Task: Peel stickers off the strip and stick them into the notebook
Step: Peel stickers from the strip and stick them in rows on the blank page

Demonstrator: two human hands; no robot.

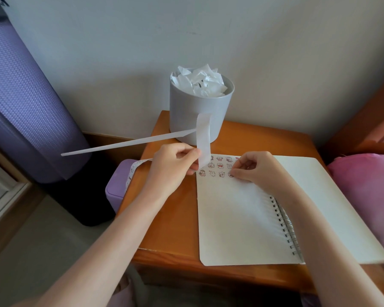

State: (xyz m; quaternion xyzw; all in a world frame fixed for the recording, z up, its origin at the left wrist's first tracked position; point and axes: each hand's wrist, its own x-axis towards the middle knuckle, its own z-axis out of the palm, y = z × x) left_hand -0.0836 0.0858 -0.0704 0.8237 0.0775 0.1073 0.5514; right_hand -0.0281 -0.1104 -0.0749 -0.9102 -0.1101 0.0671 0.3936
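A spiral notebook (242, 218) lies open on a small wooden table (171, 218), with three rows of small cartoon stickers (217, 166) along the top of its left page. My left hand (175, 165) pinches a long white sticker strip (203, 138) at the page's top left corner. The strip's bare backing loops up and trails away to the left; its printed part runs down to the left from under the hand. My right hand (253, 166) presses its fingertips on a sticker (231, 174) at the right end of the bottom row.
A grey bin (200, 107) full of crumpled white paper stands at the back of the table. A purple box (118, 187) sits at the table's left edge, under the strip. A rolled purple mat (27, 103) leans at left; pink fabric (364, 196) lies at right.
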